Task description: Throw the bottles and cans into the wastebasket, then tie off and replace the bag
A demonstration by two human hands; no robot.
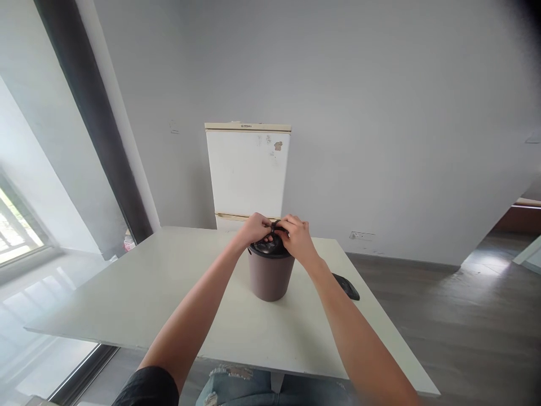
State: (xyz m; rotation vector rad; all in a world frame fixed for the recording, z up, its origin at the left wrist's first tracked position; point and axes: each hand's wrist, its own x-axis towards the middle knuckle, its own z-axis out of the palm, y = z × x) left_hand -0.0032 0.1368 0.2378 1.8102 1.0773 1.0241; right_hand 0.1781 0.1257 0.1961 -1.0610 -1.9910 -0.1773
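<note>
A brown-grey trash can [270, 277] stands upright on the white table, with a black plastic bag [269, 246] in its mouth. The bag's top is gathered above the rim. My left hand [255, 228] pinches the gathered plastic from the left side. From the right, my right hand [295, 235] grips the same bunch, its fingers curled close to those of the left. The exact fold or knot between the fingertips is too small to make out. Another piece of folded black plastic [346, 286] lies on the table to the right, partly behind my right forearm.
The white table [169, 282] reaches far to the left, and its right edge runs beside my right arm. Behind it stands a white refrigerator [249, 169] against a grey wall [380, 124]. Dark wood floor [406, 304] shows at the right, and a window is at the far left.
</note>
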